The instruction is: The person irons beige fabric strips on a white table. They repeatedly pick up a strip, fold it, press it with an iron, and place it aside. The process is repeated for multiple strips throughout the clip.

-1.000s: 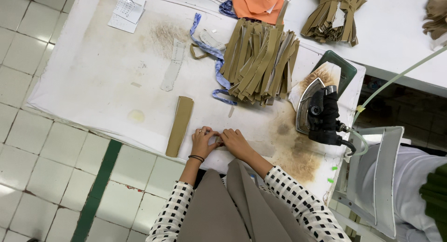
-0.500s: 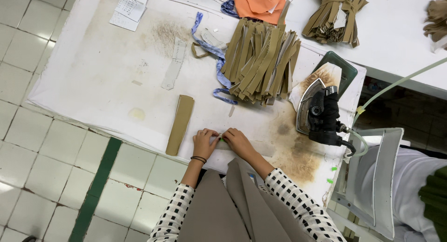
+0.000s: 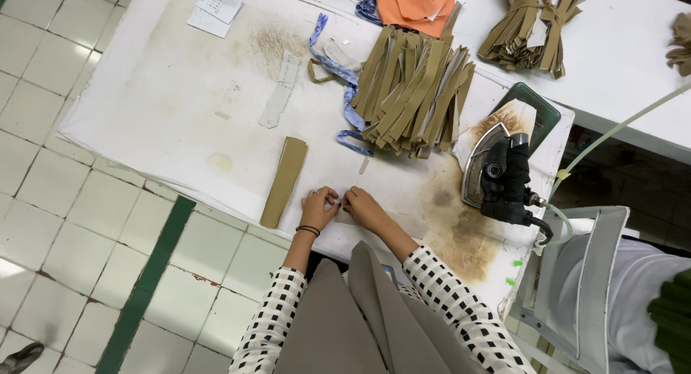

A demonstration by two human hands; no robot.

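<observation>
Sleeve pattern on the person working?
White with black squares, on both sleeves, clearest in the head view.

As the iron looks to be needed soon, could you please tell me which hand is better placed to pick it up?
Probably the right hand: the iron stands on that side of the table, while the left hand is beside the folded tan strip.

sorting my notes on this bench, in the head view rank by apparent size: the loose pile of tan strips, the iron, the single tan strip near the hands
1. Loose pile of tan strips, clearly largest.
2. Iron.
3. Single tan strip, longer than the iron looks but much narrower, so this last pair is close.
</observation>
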